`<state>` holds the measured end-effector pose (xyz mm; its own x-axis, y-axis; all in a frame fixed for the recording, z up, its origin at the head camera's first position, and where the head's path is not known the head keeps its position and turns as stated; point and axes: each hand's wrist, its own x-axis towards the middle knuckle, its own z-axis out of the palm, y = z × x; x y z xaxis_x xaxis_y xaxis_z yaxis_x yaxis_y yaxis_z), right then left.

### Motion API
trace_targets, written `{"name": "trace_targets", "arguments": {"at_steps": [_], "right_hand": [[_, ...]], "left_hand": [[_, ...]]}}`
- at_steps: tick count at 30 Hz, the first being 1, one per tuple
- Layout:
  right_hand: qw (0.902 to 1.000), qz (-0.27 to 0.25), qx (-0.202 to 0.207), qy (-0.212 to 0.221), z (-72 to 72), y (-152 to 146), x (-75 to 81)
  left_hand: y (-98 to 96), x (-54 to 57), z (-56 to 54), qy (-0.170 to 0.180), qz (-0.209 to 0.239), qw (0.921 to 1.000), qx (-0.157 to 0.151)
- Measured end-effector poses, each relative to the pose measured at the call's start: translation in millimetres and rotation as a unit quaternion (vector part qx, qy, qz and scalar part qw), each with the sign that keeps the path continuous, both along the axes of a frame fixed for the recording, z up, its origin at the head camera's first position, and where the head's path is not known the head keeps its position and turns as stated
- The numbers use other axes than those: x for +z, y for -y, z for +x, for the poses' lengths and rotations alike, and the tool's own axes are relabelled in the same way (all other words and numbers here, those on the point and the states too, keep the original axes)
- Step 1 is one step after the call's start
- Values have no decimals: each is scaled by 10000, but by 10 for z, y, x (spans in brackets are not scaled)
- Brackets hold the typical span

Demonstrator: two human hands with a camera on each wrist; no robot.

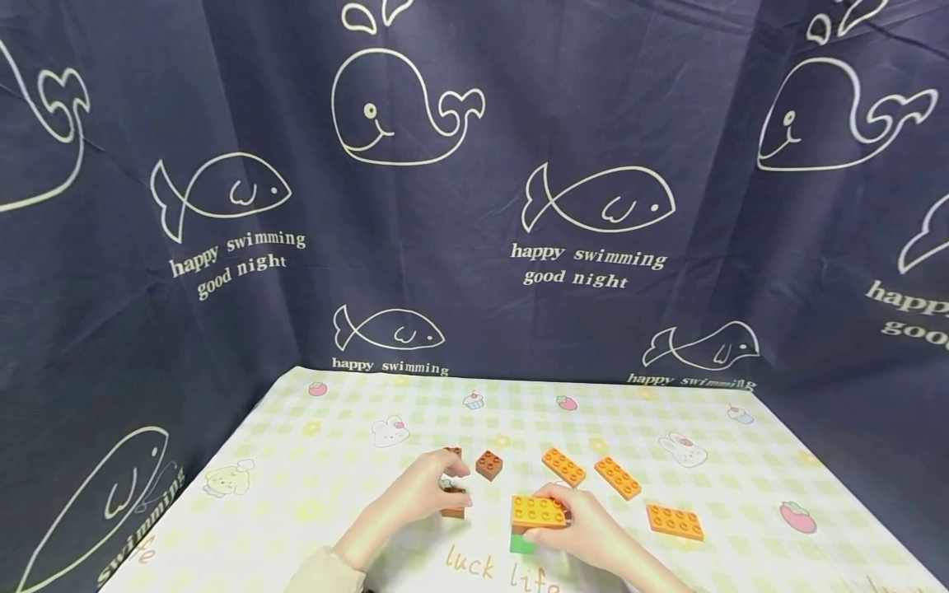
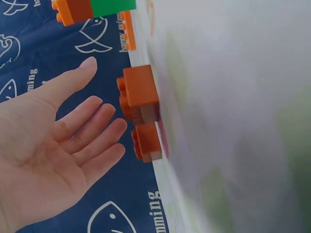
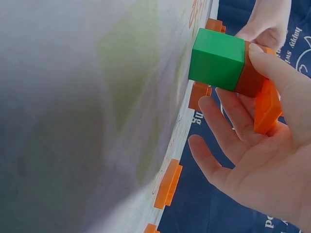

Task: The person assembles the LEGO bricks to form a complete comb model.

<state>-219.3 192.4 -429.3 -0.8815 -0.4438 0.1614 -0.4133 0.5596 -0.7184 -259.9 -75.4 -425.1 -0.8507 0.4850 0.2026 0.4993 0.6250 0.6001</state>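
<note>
My right hand (image 1: pixel 574 523) pinches a stack of toy building bricks between thumb and fingers. At the bottom of that stack is a green brick (image 3: pixel 217 57), then a brown brick (image 3: pixel 250 73), with an orange eight-stud brick (image 1: pixel 539 511) on top, overhanging to the right. The stack is lifted off the table in the right wrist view. My left hand (image 2: pixel 53 131) holds nothing; its fingers are spread loosely beside a brown brick (image 2: pixel 141 92), apart from it in the left wrist view. Farther back stands another brown brick (image 2: pixel 147 141), partly hidden by the hand in the head view.
A third brown brick (image 1: pixel 488 466) stands between the hands, farther back. Flat orange bricks lie to the right: one (image 1: pixel 563 467) behind the right hand, another (image 1: pixel 618 478) beside it, a third (image 1: pixel 675 521) nearer. A patterned cloth (image 1: pixel 296 461) covers the table; dark curtains (image 1: pixel 460 272) hang around it.
</note>
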Motion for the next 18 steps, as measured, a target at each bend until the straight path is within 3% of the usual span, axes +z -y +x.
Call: {"name": "trace_targets", "arguments": {"at_steps": [11, 18], "right_hand": [[9998, 97, -25, 154, 4, 4, 10], [9998, 140, -29, 156, -2, 6, 10]], "left_hand": [[66, -70, -40, 143, -156, 9998, 15], [81, -99, -56, 489, -30, 9988, -87]]}}
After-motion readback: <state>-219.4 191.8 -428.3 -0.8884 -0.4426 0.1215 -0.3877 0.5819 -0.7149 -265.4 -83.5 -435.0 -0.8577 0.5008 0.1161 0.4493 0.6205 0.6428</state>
